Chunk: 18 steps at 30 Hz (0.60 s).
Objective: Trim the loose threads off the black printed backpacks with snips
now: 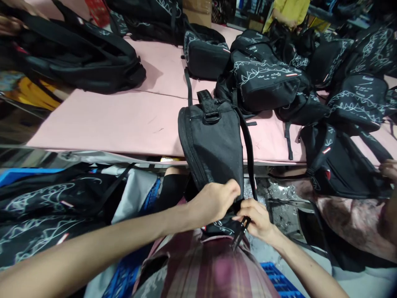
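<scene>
A black backpack (pixel 217 140) lies in front of me, its top on the pink table and its lower end over my lap. My left hand (pixel 221 202) is closed at the lower part of the backpack, the fingertips pinched together; what is between them is too small or hidden to tell. Close beside it, my right hand (pixel 256 217) has its fingers curled around dark scissors (pixel 240 234), whose tips point down toward my lap. The fingers of this hand also touch the backpack's lower edge. A shoulder strap (pixel 248 151) runs along the backpack's right side.
The pink table (pixel 120 120) carries several black backpacks with white line prints (pixel 266 78). Another person's hand (pixel 389 169) touches a backpack (pixel 344 165) at right; someone at far left handles a backpack (pixel 83 54). Printed backpacks (pixel 52 207) are piled at my left.
</scene>
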Available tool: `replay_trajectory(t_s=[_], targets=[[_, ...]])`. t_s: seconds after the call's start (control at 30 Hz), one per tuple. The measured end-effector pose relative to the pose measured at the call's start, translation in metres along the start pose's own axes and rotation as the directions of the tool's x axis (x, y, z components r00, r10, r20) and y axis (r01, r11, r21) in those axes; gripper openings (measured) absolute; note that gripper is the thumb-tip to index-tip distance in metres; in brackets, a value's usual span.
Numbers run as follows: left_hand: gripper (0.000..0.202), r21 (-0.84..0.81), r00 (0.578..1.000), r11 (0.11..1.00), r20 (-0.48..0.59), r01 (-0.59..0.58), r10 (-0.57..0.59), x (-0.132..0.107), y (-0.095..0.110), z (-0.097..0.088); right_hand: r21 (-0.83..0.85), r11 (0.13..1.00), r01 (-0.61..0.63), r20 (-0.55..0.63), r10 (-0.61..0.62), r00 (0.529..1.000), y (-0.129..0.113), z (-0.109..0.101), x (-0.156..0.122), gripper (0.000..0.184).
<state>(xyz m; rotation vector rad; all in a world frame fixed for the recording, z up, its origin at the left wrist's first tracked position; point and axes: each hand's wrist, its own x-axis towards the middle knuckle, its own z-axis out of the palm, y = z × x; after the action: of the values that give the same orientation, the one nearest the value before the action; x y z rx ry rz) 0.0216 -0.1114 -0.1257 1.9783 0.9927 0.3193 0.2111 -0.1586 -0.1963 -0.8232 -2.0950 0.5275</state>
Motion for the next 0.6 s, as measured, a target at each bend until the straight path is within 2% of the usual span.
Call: replay_trajectory(t_s=[0.07,0.1,0.17,0.3,0.4,0.5,0.6], targets=[[0.015,0.244,0.98,0.953,0.125,-0.182,0.155,0.003,-0.003,-0.002,-0.017,1.0,-0.013,-0.009,0.013,1.0,0.0,0.0,-0.003,0.006],[0.014,0.299,0.96,0.921,0.199,-0.249,0.195,0.003,-0.006,-0.003,-0.019,1.0,-0.015,-0.013,0.014,1.0,0.001,0.0,-0.003,0.006],[0.014,0.331,0.93,0.89,0.298,-0.313,0.216,0.003,-0.011,-0.004,-0.011,1.0,-0.003,-0.017,0.003,1.0,0.002,0.0,-0.004,0.006],[0.014,0.362,0.908,0.858,0.343,-0.363,0.24,0.007,-0.019,0.002,-0.002,0.998,0.056,0.001,-0.056,0.998,0.003,0.001,-0.001,0.008],[0.018,0.356,0.925,0.882,0.33,-0.308,0.189,0.009,-0.02,0.008,-0.005,0.999,0.053,0.005,-0.053,0.999,0.002,0.001,0.0,0.011],[0.01,0.324,0.954,0.927,0.286,-0.189,0.094,0.009,-0.017,0.009,0.004,0.999,0.047,-0.007,-0.047,0.999,0.002,-0.001,0.0,0.013],[0.016,0.149,0.967,0.982,0.241,-0.117,0.079,0.01,-0.011,0.0,0.021,0.998,0.054,0.013,-0.054,0.998,0.002,-0.002,-0.001,0.011]])
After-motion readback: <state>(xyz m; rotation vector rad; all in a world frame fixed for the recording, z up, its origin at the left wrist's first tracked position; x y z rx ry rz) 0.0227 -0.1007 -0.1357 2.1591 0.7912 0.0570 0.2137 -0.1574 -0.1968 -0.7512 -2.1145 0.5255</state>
